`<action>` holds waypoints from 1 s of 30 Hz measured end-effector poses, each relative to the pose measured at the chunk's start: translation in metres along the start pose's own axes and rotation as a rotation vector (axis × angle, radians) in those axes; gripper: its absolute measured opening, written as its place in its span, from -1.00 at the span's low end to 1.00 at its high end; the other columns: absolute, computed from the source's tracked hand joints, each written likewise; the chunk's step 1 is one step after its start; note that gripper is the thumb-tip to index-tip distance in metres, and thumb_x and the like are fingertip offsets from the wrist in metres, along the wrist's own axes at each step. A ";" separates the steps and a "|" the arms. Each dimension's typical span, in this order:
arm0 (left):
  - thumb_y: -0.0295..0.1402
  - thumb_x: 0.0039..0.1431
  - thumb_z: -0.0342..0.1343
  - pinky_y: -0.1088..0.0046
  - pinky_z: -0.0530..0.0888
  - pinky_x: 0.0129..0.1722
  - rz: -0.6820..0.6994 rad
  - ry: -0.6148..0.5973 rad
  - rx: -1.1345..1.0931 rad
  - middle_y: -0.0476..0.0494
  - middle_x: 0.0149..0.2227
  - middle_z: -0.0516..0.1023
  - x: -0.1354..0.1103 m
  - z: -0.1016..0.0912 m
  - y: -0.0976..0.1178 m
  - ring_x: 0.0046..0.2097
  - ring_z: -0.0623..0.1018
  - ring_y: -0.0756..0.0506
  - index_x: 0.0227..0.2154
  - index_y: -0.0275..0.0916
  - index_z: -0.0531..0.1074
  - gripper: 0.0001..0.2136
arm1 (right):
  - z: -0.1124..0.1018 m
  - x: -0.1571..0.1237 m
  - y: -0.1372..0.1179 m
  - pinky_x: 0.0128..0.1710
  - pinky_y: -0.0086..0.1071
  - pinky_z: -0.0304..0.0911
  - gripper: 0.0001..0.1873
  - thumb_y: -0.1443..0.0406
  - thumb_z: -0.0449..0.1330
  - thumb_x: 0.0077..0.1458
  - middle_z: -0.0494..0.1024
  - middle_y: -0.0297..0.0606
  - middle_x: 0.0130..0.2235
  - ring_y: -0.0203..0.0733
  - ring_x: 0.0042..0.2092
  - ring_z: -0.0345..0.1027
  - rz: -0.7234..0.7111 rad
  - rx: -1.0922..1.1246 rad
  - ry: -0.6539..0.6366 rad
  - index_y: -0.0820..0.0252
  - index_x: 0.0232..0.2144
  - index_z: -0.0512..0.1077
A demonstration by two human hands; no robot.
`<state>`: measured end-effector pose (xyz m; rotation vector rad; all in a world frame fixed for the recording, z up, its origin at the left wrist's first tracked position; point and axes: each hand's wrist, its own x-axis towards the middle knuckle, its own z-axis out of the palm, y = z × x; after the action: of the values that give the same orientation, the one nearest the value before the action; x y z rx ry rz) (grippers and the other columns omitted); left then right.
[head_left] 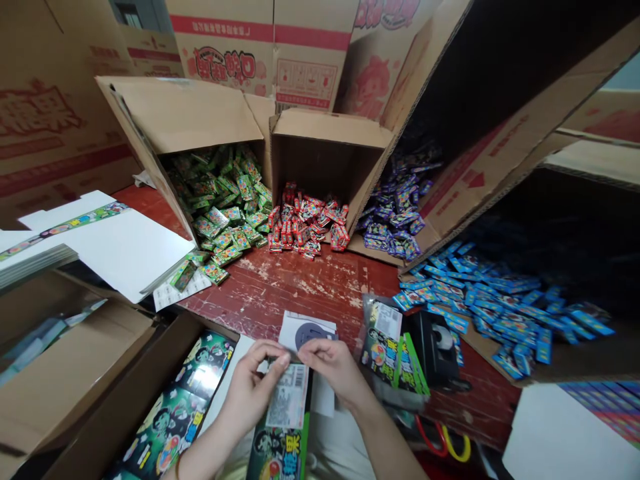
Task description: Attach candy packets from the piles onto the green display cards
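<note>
A dark green and black printed candy box [277,453] with a white barcode label stands in front of me, its far end close beneath my fingers. My left hand [257,383] has thumb and forefinger curled together just above that end. Across from it, my right hand [333,367] is closed in a pinch at the box's far right corner. Whatever lies between the fingertips of either hand is too small to make out. Behind the hands, a white paper with a dark round print [307,330] lies on the red table [240,290].
Open cartons spill small green packs [230,200], red packs [305,220], purple packs [395,213] and blue packs [500,300]. A black tape dispenser [437,353] stands right, beside a bagged printed box [383,343]. At left are a carton of printed boxes [170,413] and white card sheets [125,247].
</note>
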<state>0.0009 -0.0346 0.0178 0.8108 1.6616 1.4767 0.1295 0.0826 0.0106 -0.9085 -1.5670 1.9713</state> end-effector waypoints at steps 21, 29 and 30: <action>-0.20 0.08 0.17 0.32 0.41 -0.15 -0.003 -0.001 -0.049 -0.13 -0.27 0.59 0.008 -0.002 -0.034 -0.17 0.53 -0.16 -0.36 -0.18 0.41 -0.83 | -0.020 0.020 0.003 -0.26 -0.31 0.33 -0.88 0.26 0.23 0.02 0.56 -0.22 -0.36 -0.15 -0.27 0.42 -0.227 -0.482 -0.028 0.15 -0.48 0.54; -0.15 0.04 0.18 0.14 0.30 0.05 0.008 -0.034 -0.059 -0.31 -0.04 0.54 0.046 0.009 -0.063 0.03 0.48 -0.24 -0.43 -0.22 0.42 -0.78 | -0.029 0.101 0.037 -0.55 -0.48 0.14 -0.78 0.49 0.35 -0.41 0.39 -0.47 -0.65 -0.35 -0.58 0.23 -0.043 -0.705 0.230 0.18 -0.61 0.45; -0.14 0.02 0.19 0.13 0.30 0.05 0.003 -0.037 -0.058 -0.32 -0.03 0.54 0.048 0.011 -0.066 0.03 0.48 -0.25 -0.45 -0.22 0.42 -0.77 | -0.029 0.103 0.039 -0.56 -0.48 0.10 -0.79 0.50 0.35 -0.40 0.39 -0.47 -0.66 -0.36 -0.59 0.22 -0.031 -0.720 0.222 0.17 -0.62 0.45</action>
<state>-0.0127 0.0030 -0.0539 0.8040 1.5842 1.4963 0.0826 0.1651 -0.0529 -1.2978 -2.1635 1.2121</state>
